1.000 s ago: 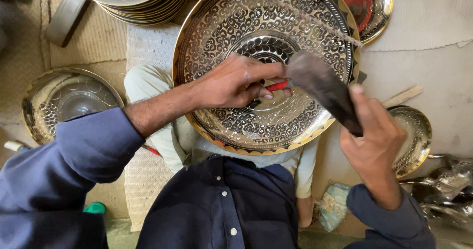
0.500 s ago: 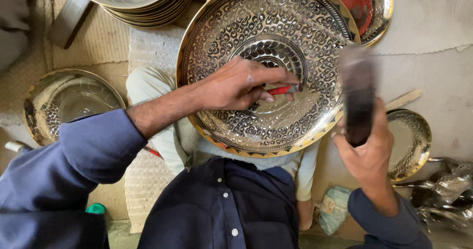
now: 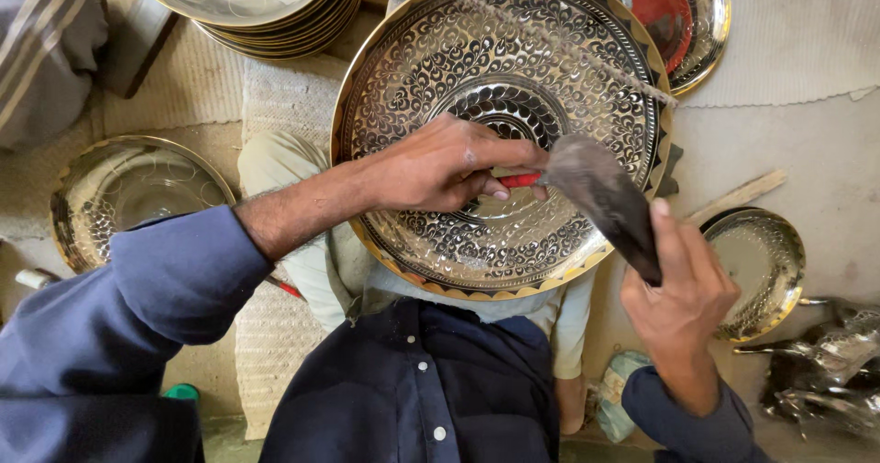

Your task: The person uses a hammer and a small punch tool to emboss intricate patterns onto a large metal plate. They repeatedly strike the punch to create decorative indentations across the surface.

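Head view looks straight down on a large engraved brass tray (image 3: 431, 60), propped on the seated person's lap and tilted toward them, its rim edged in gold-coloured zigzag. It looks heavy and stiff, a sheet-metal piece that would ring and dent if dropped; the polished centre is likely slippery, so the rolled rim is the sensible place to grip it, with 2 hands. A rough cord (image 3: 550, 37) crosses its upper face.

Next in size, a dark, blurred hammer-like tool (image 3: 605, 197) is raised over the tray's lower right, wide at the top and narrowing toward the grip. It seems rigid and weighty at the head.

Right hand (image 3: 683, 293) is wrapped closed around the narrow end of that tool, thumb lying along it.

Left hand (image 3: 440, 165) rests on the tray's middle, fingers curled and pinching a small red-handled punch (image 3: 520, 180) between thumb and forefinger, its tip hidden beneath the tool. That thin piece is light and stiff, easily rolled, best held close to the tip.
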